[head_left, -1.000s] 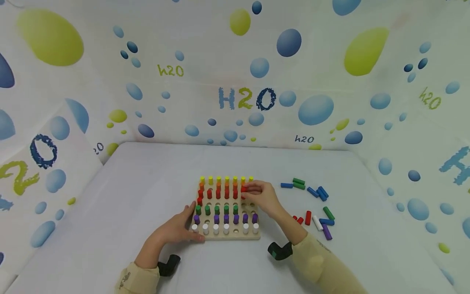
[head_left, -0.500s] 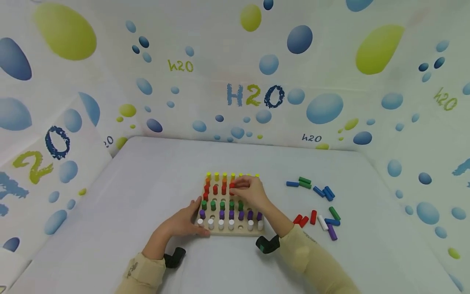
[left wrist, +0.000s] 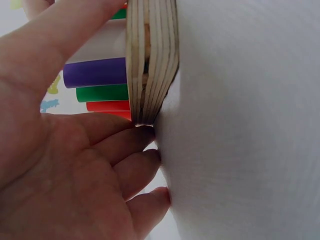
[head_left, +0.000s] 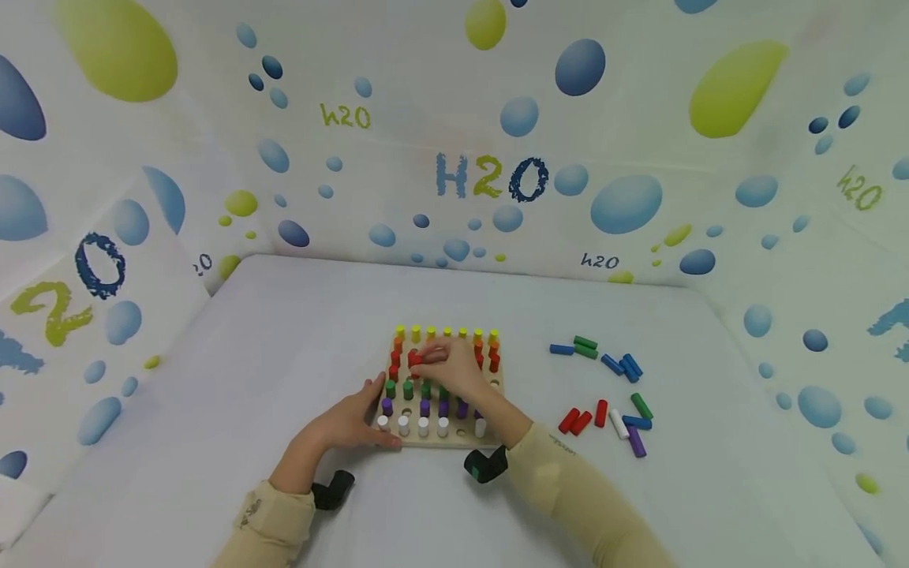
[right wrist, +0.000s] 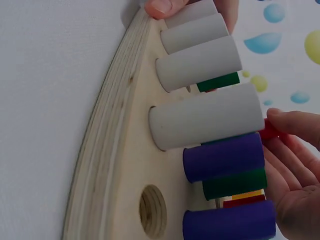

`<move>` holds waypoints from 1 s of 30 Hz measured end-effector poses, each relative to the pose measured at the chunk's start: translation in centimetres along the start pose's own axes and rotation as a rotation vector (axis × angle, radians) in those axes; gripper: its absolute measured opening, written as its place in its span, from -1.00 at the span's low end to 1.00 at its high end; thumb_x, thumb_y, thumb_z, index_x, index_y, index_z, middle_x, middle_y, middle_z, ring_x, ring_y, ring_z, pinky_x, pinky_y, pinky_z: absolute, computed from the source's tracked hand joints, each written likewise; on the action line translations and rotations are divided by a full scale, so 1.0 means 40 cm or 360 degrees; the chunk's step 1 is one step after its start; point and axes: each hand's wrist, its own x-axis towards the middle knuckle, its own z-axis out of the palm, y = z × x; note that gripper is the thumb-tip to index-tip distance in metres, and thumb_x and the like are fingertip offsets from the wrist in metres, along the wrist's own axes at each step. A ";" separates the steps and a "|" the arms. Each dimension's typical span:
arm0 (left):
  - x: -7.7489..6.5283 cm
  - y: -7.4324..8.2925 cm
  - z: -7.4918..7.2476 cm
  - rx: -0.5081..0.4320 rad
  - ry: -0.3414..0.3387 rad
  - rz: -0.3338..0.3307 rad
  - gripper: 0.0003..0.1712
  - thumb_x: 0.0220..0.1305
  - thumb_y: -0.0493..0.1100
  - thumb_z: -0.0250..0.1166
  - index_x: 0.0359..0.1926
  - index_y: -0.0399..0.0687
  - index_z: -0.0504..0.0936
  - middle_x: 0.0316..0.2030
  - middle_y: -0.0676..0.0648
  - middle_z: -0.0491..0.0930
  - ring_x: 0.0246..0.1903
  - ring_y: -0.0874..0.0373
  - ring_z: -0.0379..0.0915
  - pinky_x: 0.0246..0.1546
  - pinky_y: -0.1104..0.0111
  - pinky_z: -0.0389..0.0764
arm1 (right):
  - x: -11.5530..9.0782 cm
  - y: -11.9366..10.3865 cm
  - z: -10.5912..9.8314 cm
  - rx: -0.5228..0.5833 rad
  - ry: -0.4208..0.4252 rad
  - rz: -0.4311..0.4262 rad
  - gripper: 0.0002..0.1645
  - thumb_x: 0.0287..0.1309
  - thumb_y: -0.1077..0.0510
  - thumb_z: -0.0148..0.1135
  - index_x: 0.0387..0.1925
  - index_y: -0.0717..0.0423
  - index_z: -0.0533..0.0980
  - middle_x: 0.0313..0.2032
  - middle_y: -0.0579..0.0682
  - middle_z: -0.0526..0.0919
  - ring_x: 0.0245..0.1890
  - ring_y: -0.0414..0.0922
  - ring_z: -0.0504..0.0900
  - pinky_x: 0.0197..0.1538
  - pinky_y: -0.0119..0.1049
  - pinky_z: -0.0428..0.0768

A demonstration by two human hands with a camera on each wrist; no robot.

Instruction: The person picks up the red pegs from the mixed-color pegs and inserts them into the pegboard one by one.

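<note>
A wooden pegboard (head_left: 426, 443) lies on the table, filled with rows of coloured pegs. My left hand (head_left: 344, 420) grips its near left corner, thumb along the front edge and fingers against the left side. In the left wrist view, the fingertips (left wrist: 145, 165) rest low beside the board, close to the cloth. My right hand (head_left: 458, 369) reaches over the board and pinches a red peg (head_left: 415, 361) at the left part of the red rows. The right wrist view shows that red peg (right wrist: 270, 130) between thumb and fingers, partly behind a white peg (right wrist: 207, 117). The right hand hides several pegs.
Loose pegs lie right of the board: a red peg (head_left: 601, 413), a white peg (head_left: 618, 424), a purple peg (head_left: 637, 442), a green peg (head_left: 641, 405) and several blue ones (head_left: 612, 364). One front-row hole (right wrist: 152, 211) is bare. Patterned cloth surrounds the table.
My right hand has moved left across the board, from its right part to the second column, pinching a red peg. My left hand stays on the corner. The head view has shifted slightly.
</note>
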 end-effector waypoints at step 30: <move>0.006 0.001 -0.004 0.0007 -0.0011 0.0032 0.36 -0.20 0.19 0.47 0.39 -0.31 -0.18 0.31 -0.48 -0.19 0.30 -0.35 -0.21 0.18 -0.17 0.01 | 0.021 -0.003 0.031 -0.0250 -0.0011 0.0064 -0.86 -0.07 0.22 0.39 -0.44 0.13 0.56 -0.43 -0.04 0.71 -0.41 -0.24 0.64 -0.37 -0.46 0.50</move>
